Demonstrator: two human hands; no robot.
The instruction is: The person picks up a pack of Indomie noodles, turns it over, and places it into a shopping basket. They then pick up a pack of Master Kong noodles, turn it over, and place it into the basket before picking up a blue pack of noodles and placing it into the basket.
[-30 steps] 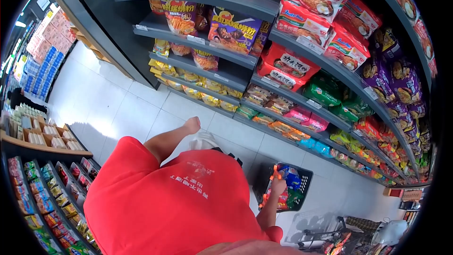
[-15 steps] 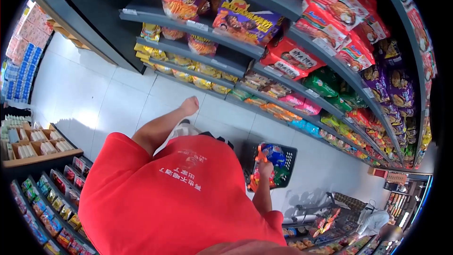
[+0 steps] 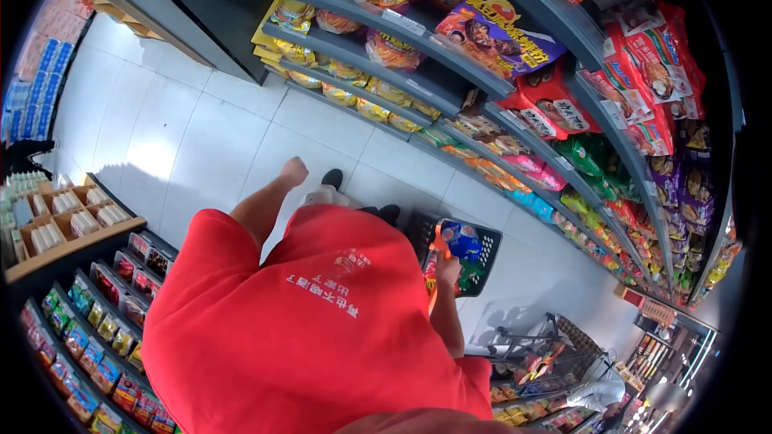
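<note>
My right hand (image 3: 447, 271) hangs at my side, closed around the orange handle (image 3: 438, 244) of a black shopping basket (image 3: 486, 239). The basket holds several packets, a blue one on top. My left hand (image 3: 294, 170) swings out in front of me as a loose fist with nothing in it, above the white floor tiles. My red shirt fills the lower middle of the view, and my dark shoes (image 3: 331, 178) show just past it.
Curved grey shelves (image 3: 450, 80) of snack and noodle packets run along my right. A low rack of small packets (image 3: 96, 329) and wooden boxes (image 3: 60, 229) stands at my left. A shopping cart (image 3: 539, 354) and a person in white (image 3: 599, 392) are at the lower right.
The shelves have slid up and to the right in view as I walk along the aisle. The basket stays in my right hand; my left arm has swung slightly left.
</note>
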